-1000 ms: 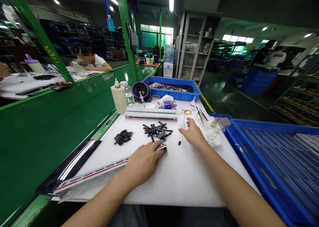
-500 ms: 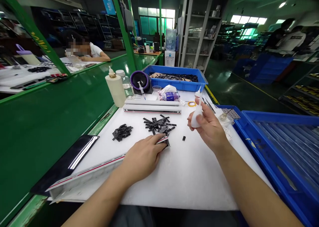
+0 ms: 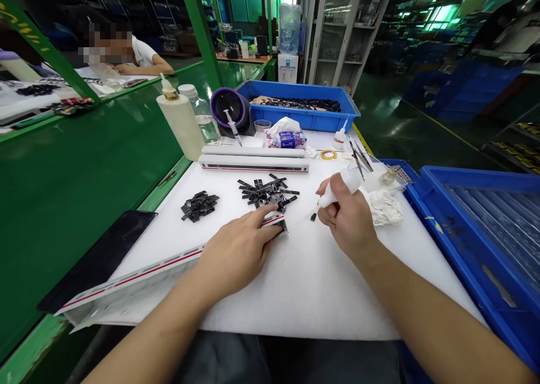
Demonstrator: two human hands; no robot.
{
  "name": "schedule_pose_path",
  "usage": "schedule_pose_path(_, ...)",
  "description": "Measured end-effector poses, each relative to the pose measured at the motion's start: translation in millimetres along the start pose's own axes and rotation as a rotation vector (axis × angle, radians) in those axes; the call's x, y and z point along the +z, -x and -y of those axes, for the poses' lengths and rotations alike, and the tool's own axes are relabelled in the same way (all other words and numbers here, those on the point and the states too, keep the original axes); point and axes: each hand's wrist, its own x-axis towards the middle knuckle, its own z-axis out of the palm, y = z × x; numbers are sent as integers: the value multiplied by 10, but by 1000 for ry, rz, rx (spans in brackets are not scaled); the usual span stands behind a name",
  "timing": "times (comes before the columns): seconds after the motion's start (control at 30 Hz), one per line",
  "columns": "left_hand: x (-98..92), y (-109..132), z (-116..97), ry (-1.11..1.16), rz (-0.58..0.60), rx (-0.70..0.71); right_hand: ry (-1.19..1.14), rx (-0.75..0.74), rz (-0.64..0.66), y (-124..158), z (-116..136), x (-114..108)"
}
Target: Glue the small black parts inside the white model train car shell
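My left hand (image 3: 236,249) lies flat, fingers pressed on the end of a long white strip with a red line (image 3: 139,280) that stretches left across the white mat (image 3: 304,283). My right hand (image 3: 348,218) is closed round a small white squeeze bottle (image 3: 341,186), tilted with its tip pointing down-left toward the strip's end. A single small black piece (image 3: 313,217) lies just below the tip. A pile of black clips (image 3: 266,193) sits beyond my left fingers, and a smaller black pile (image 3: 198,205) lies further left.
A second white strip (image 3: 254,161) lies across the back of the mat. Behind it stand a cream bottle (image 3: 180,124), a purple-rimmed cup (image 3: 230,109), a tissue pack (image 3: 284,138) and a blue bin (image 3: 300,109). A blue tray (image 3: 476,226) borders the right. A person sits across the green conveyor (image 3: 84,170).
My right hand picked up the small white bottle from the back right, lifted it upright, then tipped it nozzle-down near the strip's end. The left hand stayed on the strip.
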Motion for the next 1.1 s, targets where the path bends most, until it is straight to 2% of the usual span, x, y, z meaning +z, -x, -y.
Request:
schedule_pose_path(0.07,7,3,-13,-6,-6,-14,247,-146,-83,46,-104,34)
schedule_pose_path(0.13,13,2,-24,-6,-7,-24,447,-248,-108,86,-179,43)
schedule_pose_path(0.3,25,-6,-29,-4,-10,-24,653,-333,-84,109,-235,45)
schedule_pose_path(0.47,28,-5,-28,-2,-15,-21,713,-338,-54,95,-231,82)
schedule_pose_path(1.1,24,-15,-42,43,-14,-52,667,-298,-12,97,-240,101)
